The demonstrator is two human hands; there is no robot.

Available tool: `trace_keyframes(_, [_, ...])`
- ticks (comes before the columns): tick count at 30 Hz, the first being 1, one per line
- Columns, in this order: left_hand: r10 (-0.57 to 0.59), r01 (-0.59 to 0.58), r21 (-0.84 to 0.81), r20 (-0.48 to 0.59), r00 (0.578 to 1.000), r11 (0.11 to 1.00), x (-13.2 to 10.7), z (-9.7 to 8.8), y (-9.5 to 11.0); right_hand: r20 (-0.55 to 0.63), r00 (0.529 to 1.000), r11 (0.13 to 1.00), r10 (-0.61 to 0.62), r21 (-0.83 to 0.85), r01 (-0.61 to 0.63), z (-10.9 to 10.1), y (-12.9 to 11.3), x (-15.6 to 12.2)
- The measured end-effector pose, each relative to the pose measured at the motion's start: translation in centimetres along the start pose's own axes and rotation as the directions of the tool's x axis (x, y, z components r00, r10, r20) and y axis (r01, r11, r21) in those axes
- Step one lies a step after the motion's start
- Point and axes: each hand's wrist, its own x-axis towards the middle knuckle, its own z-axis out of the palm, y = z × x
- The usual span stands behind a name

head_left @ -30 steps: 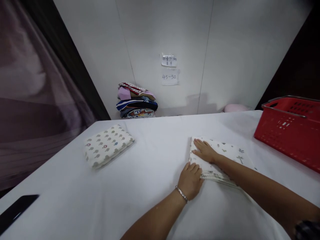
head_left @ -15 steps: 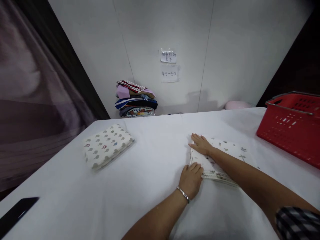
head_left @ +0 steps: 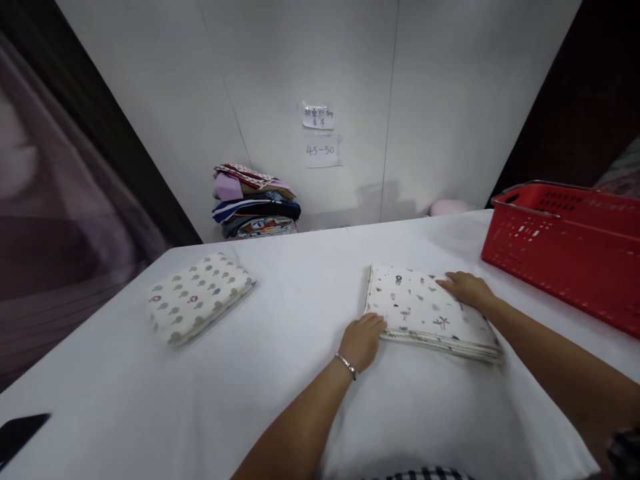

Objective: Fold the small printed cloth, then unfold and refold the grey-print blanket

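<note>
A folded white cloth (head_left: pixel 417 300) with small grey plant and animal prints lies on the table, its layered edge facing me. My left hand (head_left: pixel 363 339), with a silver bracelet at the wrist, rests its fingers on the near left corner of the cloth; it looks open, though its thumb side is partly hidden. Stretched out flat, the fingers of my right hand (head_left: pixel 467 289) lie open across the cloth's far right part. To the left, apart from both hands, is another folded white cloth (head_left: pixel 197 300) with grey round prints.
A red plastic basket (head_left: pixel 560 250) with a metal handle stands at the right. Behind the white table (head_left: pixel 280 387), folded clothes (head_left: pixel 257 200) are piled against the wall under paper signs (head_left: pixel 323 150). A dark flat object (head_left: pixel 20 433) lies at the near left edge.
My right hand has slid from the cloth's far left corner to its far right side, uncovering the printed top. My left hand stays at the near left corner. The view has turned slightly right.
</note>
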Motion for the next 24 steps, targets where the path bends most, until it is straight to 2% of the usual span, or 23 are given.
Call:
trace_keyframes(4, [0.012,-0.010,0.039,-0.045,0.999,0.999,0.0,0.3,-0.5,0.074,0.993,0.983,0.090,0.156,-0.101,-0.6,-0.9,0.3])
trace_keyframes(7, [0.016,-0.010,0.077,-0.070,0.997,0.997,-0.7,-0.5,-1.1,0.022,0.998,0.975,0.063,0.214,-0.066,-0.9,-2.6,1.0])
trace_keyframes(10, [-0.012,0.023,0.129,-0.081,0.997,0.991,-2.6,-2.0,-2.6,-0.041,0.999,0.970,-0.001,0.245,0.011,-0.8,-5.6,1.8])
trace_keyframes(13, [-0.087,0.109,0.189,-0.118,0.989,0.976,-5.5,-3.4,-4.3,-0.093,0.991,0.957,-0.096,0.264,0.118,-0.6,-9.6,2.8])
trace_keyframes(15, [-0.140,0.169,0.201,-0.146,0.979,0.965,-7.3,-3.9,-5.0,-0.086,0.985,0.955,-0.149,0.246,0.166,-0.6,-12.1,3.3])
trace_keyframes(18, [-0.189,0.219,0.162,-0.180,0.965,0.962,-8.9,-3.9,-4.8,-0.028,0.983,0.962,-0.180,0.203,0.182,-1.2,-14.9,3.6])
trace_keyframes(21, [-0.229,0.250,0.111,-0.170,0.958,0.962,-9.0,-3.9,-3.9,-0.036,0.963,0.943,-0.267,0.198,0.268,-1.9,-16.7,1.9])
trace_keyframes(23, [-0.268,0.285,0.099,-0.156,0.951,0.953,-8.8,-4.1,-3.3,-0.035,0.917,0.892,-0.397,0.219,0.394,-2.1,-17.7,-0.8])
trace_keyframes(24, [-0.283,0.299,0.098,-0.153,0.947,0.949,-8.6,-4.2,-3.1,-0.023,0.877,0.850,-0.479,0.237,0.470,-1.9,-18.1,-2.4])
